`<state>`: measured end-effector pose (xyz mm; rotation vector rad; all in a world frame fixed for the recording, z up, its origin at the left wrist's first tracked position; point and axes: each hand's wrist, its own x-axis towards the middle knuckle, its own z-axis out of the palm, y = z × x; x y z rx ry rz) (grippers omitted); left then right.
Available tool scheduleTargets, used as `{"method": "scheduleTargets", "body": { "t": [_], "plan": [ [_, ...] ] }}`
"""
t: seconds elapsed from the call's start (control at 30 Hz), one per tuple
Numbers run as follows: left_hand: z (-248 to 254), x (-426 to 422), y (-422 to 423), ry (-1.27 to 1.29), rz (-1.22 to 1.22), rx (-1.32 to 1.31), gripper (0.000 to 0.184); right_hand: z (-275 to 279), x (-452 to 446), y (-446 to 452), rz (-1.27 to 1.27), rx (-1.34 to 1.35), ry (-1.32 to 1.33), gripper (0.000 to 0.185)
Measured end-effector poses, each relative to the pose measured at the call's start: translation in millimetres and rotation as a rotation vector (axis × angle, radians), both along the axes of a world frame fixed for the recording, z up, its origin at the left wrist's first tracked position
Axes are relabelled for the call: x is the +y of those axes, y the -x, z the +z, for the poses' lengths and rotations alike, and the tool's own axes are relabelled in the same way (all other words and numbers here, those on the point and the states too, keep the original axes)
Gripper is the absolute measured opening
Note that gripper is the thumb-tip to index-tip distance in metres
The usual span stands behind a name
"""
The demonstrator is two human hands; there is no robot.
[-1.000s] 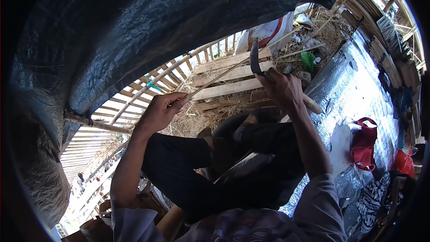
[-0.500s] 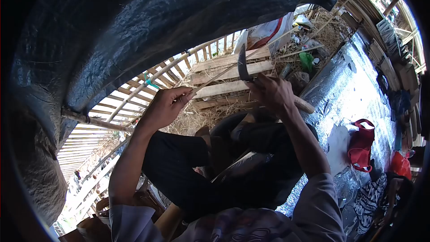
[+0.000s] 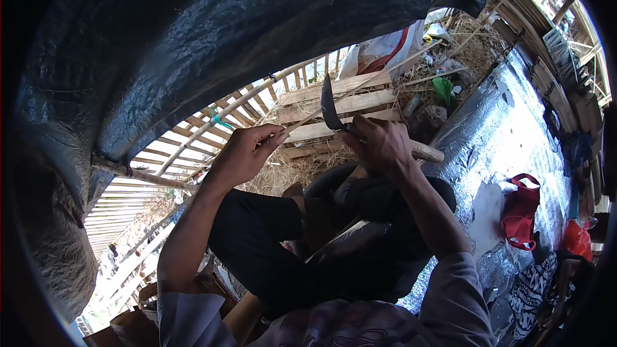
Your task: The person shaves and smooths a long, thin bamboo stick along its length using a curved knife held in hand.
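Note:
Between the thumb and fingers of my left hand (image 3: 247,154), the end of a long, thin bamboo strip (image 3: 304,120) is pinched. It slants away up and to the right. My right hand (image 3: 382,144) is wrapped around the wooden handle of a knife with a dark curved blade (image 3: 328,104). The handle's rear end sticks out behind my palm. The blade points up and crosses the strip a short way from my left fingers; whether its edge touches the strip I cannot tell. Both hands are above my bent legs.
Wooden slats (image 3: 337,112) and straw lie beyond my hands. A dark tarp (image 3: 212,32) hangs overhead at the left, above a bamboo slat fence (image 3: 234,104). To the right is a silvery sheet (image 3: 479,128) with a red cloth item (image 3: 522,211) on it. A white sack (image 3: 379,51) lies ahead.
My right hand and the knife have moved left and slightly down along the strip, closer to my left hand. The left hand, still pinching the strip, has shifted slightly right.

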<state>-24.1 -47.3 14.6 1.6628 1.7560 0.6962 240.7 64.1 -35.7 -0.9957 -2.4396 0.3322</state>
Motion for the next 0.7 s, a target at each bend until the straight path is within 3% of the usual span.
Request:
{"method": "scheduleTargets", "body": {
  "t": [0.2,0.33,0.37,0.5,0.7],
  "plan": [
    [6,1,-7,0.058,-0.028,-0.008,0.032,1,6,-7,-0.042,0.056,-0.008,0.035],
    [8,6,-11,0.122,-0.062,0.018,0.027,3,-7,8,0.092,0.078,-0.018,0.034],
    [7,6,-12,0.135,-0.038,-0.079,0.025,4,-6,8,0.091,0.084,-0.017,0.034],
    [8,-2,-9,0.080,-0.015,-0.216,0.021,5,7,-7,-0.042,0.118,-0.025,0.034],
    [10,3,4,0.123,-0.018,-0.139,0.019,14,16,-22,-0.241,0.090,0.094,0.037]
  ]
}}
